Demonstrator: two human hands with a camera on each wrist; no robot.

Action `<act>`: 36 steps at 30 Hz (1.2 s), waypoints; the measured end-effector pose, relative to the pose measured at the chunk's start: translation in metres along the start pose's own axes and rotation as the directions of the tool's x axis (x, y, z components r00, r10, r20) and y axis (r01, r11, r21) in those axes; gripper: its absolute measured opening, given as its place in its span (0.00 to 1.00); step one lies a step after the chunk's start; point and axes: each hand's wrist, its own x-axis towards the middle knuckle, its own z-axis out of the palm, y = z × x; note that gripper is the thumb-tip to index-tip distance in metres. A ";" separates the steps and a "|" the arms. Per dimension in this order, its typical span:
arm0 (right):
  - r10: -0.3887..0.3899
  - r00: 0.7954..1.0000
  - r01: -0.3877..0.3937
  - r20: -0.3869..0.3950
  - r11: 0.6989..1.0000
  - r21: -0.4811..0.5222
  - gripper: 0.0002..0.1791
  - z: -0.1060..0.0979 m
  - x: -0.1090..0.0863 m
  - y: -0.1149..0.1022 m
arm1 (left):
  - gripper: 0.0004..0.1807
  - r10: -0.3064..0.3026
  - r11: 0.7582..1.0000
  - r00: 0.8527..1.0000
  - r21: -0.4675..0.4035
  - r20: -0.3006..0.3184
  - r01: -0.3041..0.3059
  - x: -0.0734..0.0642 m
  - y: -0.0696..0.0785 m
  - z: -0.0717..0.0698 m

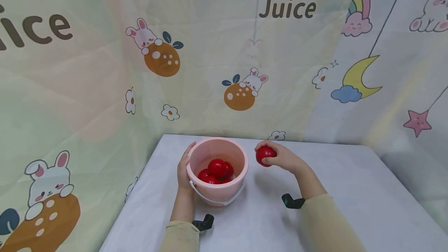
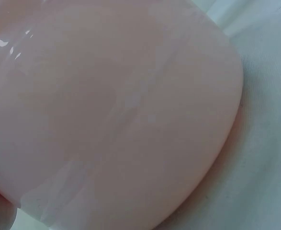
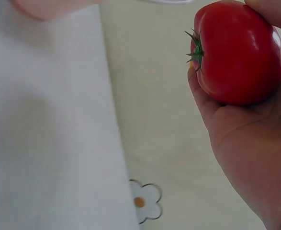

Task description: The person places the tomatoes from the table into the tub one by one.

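Observation:
A pink bucket (image 1: 217,194) with a white handle (image 1: 210,200) stands on the table, and several red tomatoes (image 1: 217,168) lie inside it. Against the bucket's left side rests my left hand (image 1: 184,170), its visible fingers fairly straight along the outer wall. The left wrist view is filled by the bucket's wall (image 2: 130,115), with a bit of skin at the lower left corner. To the right of the bucket, my right hand (image 1: 281,156) holds a red tomato (image 3: 241,55) above the table, fingers and thumb around it. Its green stem end shows in the right wrist view.
A white cloth covers the table (image 1: 350,189), whose back edge meets a printed curtain (image 1: 210,88) with rabbits, flowers and a moon. Another curtain part (image 1: 70,100) hangs along the left side. Black wrist devices (image 1: 292,201) sit at both sleeves.

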 end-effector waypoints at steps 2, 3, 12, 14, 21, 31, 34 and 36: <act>-0.021 1.000 0.021 0.005 1.000 -0.012 0.35 -0.007 0.007 -0.010 | 0.26 -0.001 1.000 1.000 -0.001 0.001 0.001 0.000 -0.001 0.000; -0.036 0.999 0.036 0.010 0.999 -0.015 0.35 -0.009 0.010 -0.016 | 0.26 0.000 1.000 1.000 -0.004 0.001 0.000 0.000 -0.001 -0.001; -0.181 0.978 0.179 0.107 0.983 0.032 0.30 -0.011 0.043 -0.064 | 0.25 -0.006 1.000 1.000 0.000 -0.003 0.006 0.001 0.000 0.000; -0.199 0.971 0.197 0.129 0.980 0.027 0.29 -0.011 0.048 -0.074 | 0.25 -0.008 1.000 1.000 0.003 -0.004 0.008 0.000 0.000 0.000; -0.252 0.932 0.256 0.262 0.966 0.018 0.25 0.002 0.066 -0.099 | 0.26 -0.011 1.000 1.000 0.008 -0.004 0.011 -0.001 0.001 0.000; -0.132 0.908 0.183 0.397 0.979 -0.092 0.28 0.040 0.086 -0.123 | 0.26 -0.009 0.999 1.000 0.034 -0.013 0.010 0.000 0.000 0.001; -0.077 0.895 0.170 0.440 0.969 -0.177 0.28 0.051 0.090 -0.130 | 0.26 -0.001 0.999 1.000 0.053 -0.016 0.002 0.000 -0.001 0.001; -0.052 0.880 0.171 0.473 0.962 -0.213 0.29 0.058 0.091 -0.135 | 0.27 0.004 0.998 1.000 0.067 -0.016 -0.003 -0.001 -0.002 0.001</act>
